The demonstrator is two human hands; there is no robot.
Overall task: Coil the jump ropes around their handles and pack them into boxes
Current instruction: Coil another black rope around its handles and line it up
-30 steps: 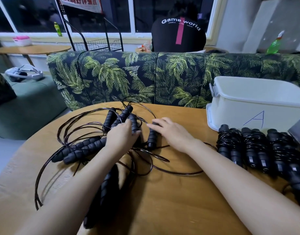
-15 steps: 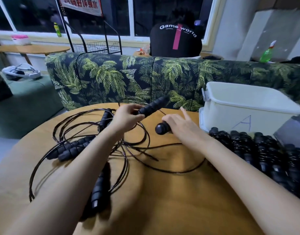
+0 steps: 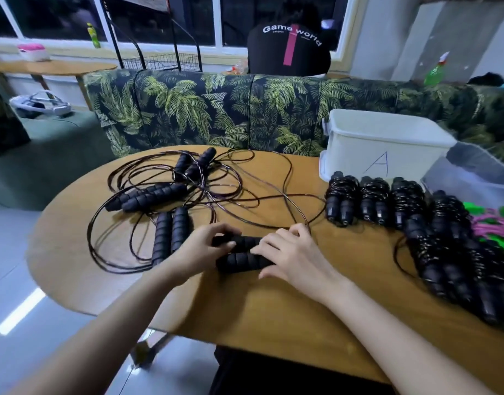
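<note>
Two black foam handles [image 3: 239, 252] of one jump rope lie side by side near the table's front middle. My left hand [image 3: 199, 249] grips their left ends and my right hand [image 3: 290, 255] holds their right ends; its rope [image 3: 285, 201] trails back across the table. Loose black ropes with several more handles [image 3: 154, 195] lie tangled at the left. Coiled black ropes [image 3: 373, 201] sit in a row at the right. A white box marked A [image 3: 382, 146] stands behind them.
A clear plastic box [image 3: 470, 175] sits at the far right, with green and pink ropes [image 3: 493, 226] beside it. A palm-print sofa [image 3: 216, 109] runs behind the round wooden table [image 3: 273, 309]. A person in a black shirt [image 3: 288, 49] sits beyond it.
Both hands have brought the two handles down from above the tangle to the front of the table and laid them together side by side. The camera view has pulled back.
</note>
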